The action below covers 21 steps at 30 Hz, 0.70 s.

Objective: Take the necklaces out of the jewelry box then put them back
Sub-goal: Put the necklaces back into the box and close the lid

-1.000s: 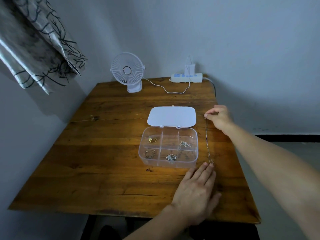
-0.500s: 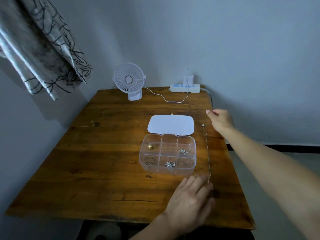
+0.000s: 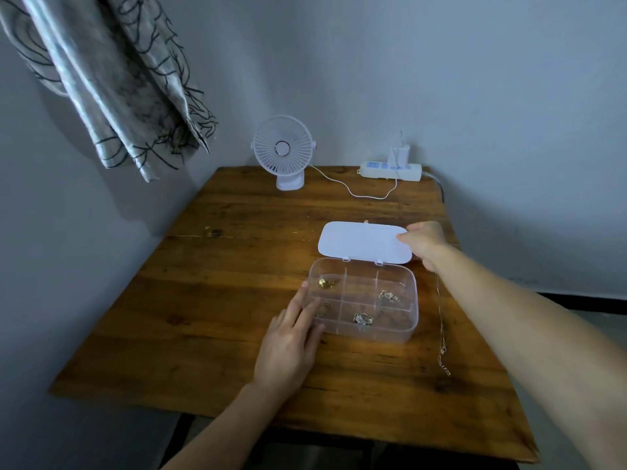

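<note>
Both hands have left the thin chain necklace; left hand flat, fingers apart, on the clear plastic compartment box; right hand pinches its white lid; tugging might spill trinkets.

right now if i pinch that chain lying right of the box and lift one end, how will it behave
The chain is thin and fine-linked, so it will probably go limp and dangle rather than hold its line. It looks very light, likely trailing and swinging from the pinch. Lying flat on the table, it may be fiddly to grip and could slip from your fingers.
</note>
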Each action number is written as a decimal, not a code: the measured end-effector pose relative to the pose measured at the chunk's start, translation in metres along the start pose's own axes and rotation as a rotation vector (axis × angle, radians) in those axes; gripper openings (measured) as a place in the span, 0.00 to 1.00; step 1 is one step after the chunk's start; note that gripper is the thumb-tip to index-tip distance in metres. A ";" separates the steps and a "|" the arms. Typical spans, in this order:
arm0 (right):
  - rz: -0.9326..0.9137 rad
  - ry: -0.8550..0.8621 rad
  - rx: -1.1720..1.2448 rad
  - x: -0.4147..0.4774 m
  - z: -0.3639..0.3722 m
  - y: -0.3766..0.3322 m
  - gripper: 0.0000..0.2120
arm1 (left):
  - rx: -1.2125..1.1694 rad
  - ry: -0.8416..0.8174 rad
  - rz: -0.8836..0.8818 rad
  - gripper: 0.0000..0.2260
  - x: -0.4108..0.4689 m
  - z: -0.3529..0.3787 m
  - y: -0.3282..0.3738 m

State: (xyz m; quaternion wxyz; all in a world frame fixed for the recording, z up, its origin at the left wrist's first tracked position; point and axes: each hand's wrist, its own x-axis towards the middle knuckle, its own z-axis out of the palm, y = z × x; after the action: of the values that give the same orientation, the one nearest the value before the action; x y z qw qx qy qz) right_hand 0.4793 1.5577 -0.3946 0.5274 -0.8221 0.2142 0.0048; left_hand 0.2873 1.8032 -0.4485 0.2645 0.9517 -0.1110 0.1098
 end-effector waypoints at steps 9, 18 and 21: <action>-0.147 0.082 0.205 -0.018 -0.016 -0.016 0.14 | -0.052 0.078 0.020 0.21 -0.001 0.009 -0.008; -0.239 -0.027 0.361 -0.096 -0.043 -0.006 0.17 | -0.549 0.075 -0.323 0.29 0.010 -0.017 0.027; -0.256 -0.051 0.333 -0.120 -0.042 0.013 0.15 | -0.836 0.049 -0.538 0.30 0.031 -0.037 0.048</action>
State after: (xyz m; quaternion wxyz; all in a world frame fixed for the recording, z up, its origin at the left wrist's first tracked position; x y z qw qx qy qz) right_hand 0.3561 1.5582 -0.3587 0.6577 -0.7436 0.0923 -0.0769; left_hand 0.2985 1.7779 -0.3860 0.6451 0.7560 0.1102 0.0061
